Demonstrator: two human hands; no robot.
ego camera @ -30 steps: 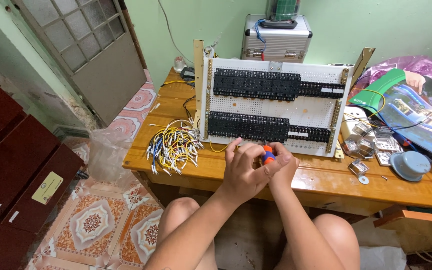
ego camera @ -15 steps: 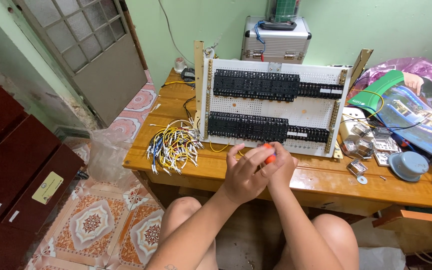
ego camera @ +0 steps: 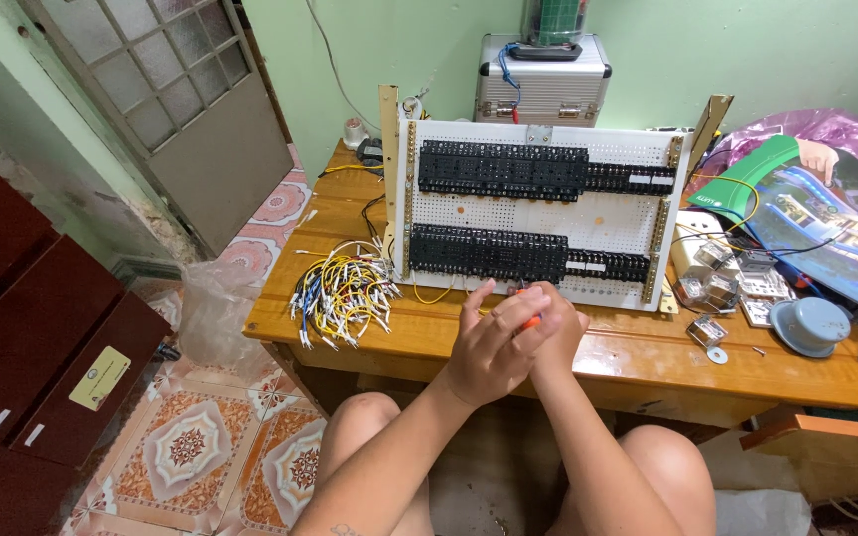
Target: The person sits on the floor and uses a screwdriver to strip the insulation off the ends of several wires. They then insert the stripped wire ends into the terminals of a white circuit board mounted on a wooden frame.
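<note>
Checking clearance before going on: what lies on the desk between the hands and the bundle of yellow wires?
In the head view, only bare wooden desk lies between the left hand and the wire bundle.

The room is evenly lit by soft daylight, bright enough to read every surface. A glossy sheen lies on the wooden worktop (ego camera: 638, 357) just to the right of the right hand (ego camera: 554, 328), and the white board (ego camera: 538, 213) beyond the hands looks nearly washed out. Shadows are faint and soft under the left hand (ego camera: 494, 342). Both hands look slightly soft against the sharper board. Straight lines bend a little near the frame's edges, far from the hands.
</note>
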